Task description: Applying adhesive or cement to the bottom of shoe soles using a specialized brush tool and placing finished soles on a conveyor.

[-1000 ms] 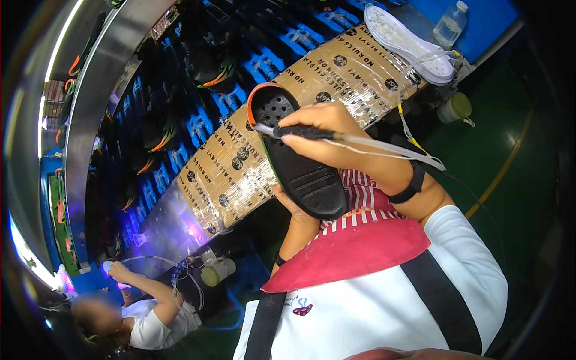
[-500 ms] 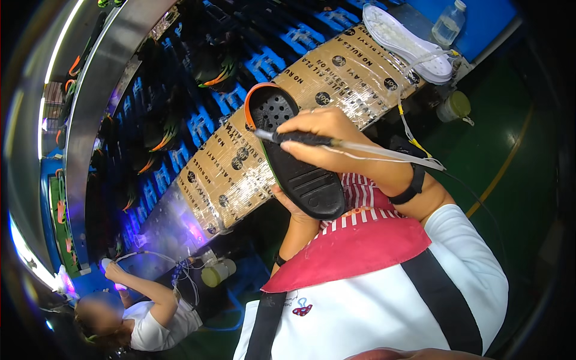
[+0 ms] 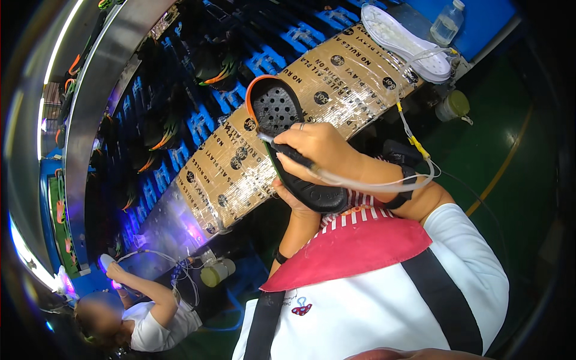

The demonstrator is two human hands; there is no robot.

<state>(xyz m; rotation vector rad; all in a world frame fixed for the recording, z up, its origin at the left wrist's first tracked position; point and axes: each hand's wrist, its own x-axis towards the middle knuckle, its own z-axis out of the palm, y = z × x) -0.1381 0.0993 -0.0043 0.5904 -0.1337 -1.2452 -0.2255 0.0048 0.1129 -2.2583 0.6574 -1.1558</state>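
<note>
A black shoe sole [image 3: 275, 102] with an orange edge strip at its toe and small holes in its surface hangs over the near edge of the cardboard-covered bench. My left hand [image 3: 291, 195] is closed around its near side edge, partly hidden beneath it. My right hand [image 3: 318, 147] pinches a black-handled glue brush [image 3: 292, 153] fed by a clear tube [image 3: 360, 183]. The pale brush tip touches the sole's left edge, just below the orange strip. The right hand covers the middle of the sole.
The bench's printed cardboard cover [image 3: 234, 165] is wrapped in clear film. On it at the far right lie a white sole-shaped tray [image 3: 399, 39] and a clear bottle [image 3: 447, 24]. Beyond, a line of blue holders [image 3: 198, 126] carries dark soles. A co-worker [image 3: 162, 318] works at lower left.
The sole has tilted, so its holed toe shows more. The brush tip has moved slightly down and right along the left edge. Its tube now bends more beside my right wrist.
</note>
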